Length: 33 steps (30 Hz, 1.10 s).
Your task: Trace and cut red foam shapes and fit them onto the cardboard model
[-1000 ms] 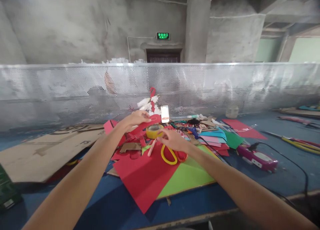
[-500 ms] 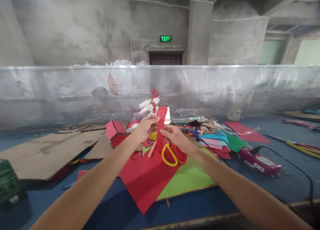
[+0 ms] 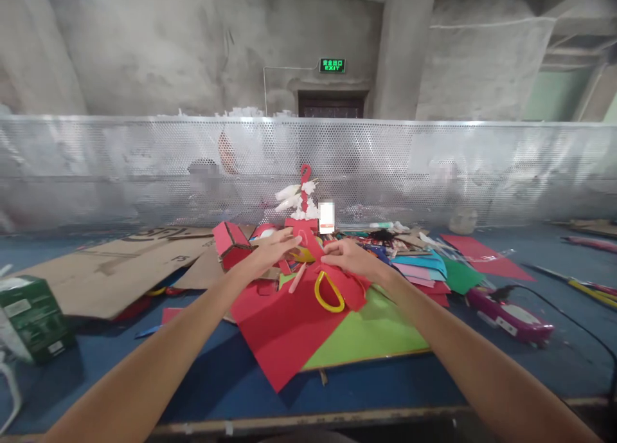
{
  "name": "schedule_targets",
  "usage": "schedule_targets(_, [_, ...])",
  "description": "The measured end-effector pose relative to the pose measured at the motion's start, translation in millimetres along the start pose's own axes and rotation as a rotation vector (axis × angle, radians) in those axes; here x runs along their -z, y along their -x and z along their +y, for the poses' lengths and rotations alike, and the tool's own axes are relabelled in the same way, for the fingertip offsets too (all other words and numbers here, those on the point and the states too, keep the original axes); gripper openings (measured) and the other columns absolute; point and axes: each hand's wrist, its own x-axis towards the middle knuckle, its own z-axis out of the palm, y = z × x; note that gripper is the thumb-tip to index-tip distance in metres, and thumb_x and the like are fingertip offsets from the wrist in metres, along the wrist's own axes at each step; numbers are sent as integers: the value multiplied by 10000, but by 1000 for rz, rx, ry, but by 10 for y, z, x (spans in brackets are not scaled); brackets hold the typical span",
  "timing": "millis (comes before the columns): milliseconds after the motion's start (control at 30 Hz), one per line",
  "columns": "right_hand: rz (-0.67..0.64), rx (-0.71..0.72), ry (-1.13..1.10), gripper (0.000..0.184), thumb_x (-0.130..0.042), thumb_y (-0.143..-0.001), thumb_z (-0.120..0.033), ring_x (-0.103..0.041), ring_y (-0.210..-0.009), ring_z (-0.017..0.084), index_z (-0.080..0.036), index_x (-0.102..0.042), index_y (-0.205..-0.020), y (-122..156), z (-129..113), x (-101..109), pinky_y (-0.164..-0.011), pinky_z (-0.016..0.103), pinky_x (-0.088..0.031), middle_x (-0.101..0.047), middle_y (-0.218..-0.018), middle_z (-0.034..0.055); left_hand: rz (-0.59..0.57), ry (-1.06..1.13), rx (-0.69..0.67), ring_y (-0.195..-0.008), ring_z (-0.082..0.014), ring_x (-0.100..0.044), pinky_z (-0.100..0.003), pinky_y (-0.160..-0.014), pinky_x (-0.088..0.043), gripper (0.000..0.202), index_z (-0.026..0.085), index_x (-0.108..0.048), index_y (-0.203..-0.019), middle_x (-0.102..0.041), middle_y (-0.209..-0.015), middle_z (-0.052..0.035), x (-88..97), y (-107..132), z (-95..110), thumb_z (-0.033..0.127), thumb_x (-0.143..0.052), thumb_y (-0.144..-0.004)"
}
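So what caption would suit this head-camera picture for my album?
Left hand and right hand meet on a red paper cut-out above a heap of coloured sheets, yellow-handled scissors lying among them.

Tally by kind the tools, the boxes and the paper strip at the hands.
Scissors: 1
Glue gun: 1
Green box: 1
Red box: 1
Red paper strip: 1
Total: 5
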Motion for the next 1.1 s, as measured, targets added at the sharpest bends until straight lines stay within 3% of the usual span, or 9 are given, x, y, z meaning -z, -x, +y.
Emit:
schedule_targets(167, [-33, -24, 176, 290, -617, -875, -434, -536, -590, 126, -162, -714, -897, -37, 45, 12, -529, 238, -360, -674, -753, 29, -50, -120, -17, -683, -159, -655, -262, -657, -499, 323, 188, -677, -975, -734, -833, -58, 104, -17, -97, 415, -776, -767])
schedule_targets(467, [82, 99, 380, 267, -558, -891, -362, -561, -644, 141, -149, -667, -773, -36, 9, -7, -605, 252, -384, -665, -722, 19, -123, -242, -95, -708, -176, -663, -283, -657, -517, 244, 209, -671, -952, -747, -882, -53, 160, -32, -92, 333, -759, -762])
schedule_targets(567, [145, 100, 432, 225, -558, -889, -334, -591, -691, 158, -154, -670, -813, -47, 31, -3, -637, 258, -401, -692, -776, 38, -71, -267, -88, -682, -173, -655, -283, -645, -514, 189, 198, -680, -867, -740, -824, -47, 119, -51, -94, 300, -760, -729])
schedule_targets(667, [327, 110, 512, 161, -564, -883, -289, -587, -754, 176, -162, -646, -936, -30, -21, 34, -691, 283, -390, -696, -867, 64, 71, -245, -3, -610, -167, -632, -275, -585, -493, 169, 180, -661, -773, -712, -710, -36, 104, -63, -122, 274, -768, -683])
schedule_targets(767, [433, 143, 642, 132, -550, -908, -302, -563, -686, 161, -195, -609, -958, 27, -147, 81, -652, 279, -358, -670, -781, 26, 202, -203, 45, -569, -158, -613, -261, -537, -467, 176, 173, -634, -755, -680, -644, -22, 132, -74, -182, 276, -758, -682])
schedule_targets(900, [171, 7, 796, 215, -591, -902, -408, -582, -656, 167, -206, -620, -834, 96, -199, 63, -607, 281, -337, -690, -776, 45, 343, -153, 57, -578, -154, -627, -265, -559, -489, 191, 178, -604, -740, -684, -659, -23, 200, -97, -246, 284, -754, -686])
schedule_targets(967, [44, -77, 881, 308, -648, -849, -513, -601, -678, 205, -206, -630, -876, 107, -136, 13, -597, 295, -327, -702, -802, 80, 384, -124, 63, -610, -166, -654, -272, -568, -501, 205, 178, -613, -759, -713, -717, -41, 228, -109, -259, 276, -768, -667])
schedule_targets(1100, [67, -140, 963, 467, -668, -809, -551, -650, -806, 313, -165, -607, -1064, 99, -15, -116, -619, 332, -349, -715, -947, 184, 407, -72, 86, -620, -179, -677, -276, -560, -499, 237, 176, -644, -790, -756, -801, -78, 257, -128, -279, 268, -798, -636])
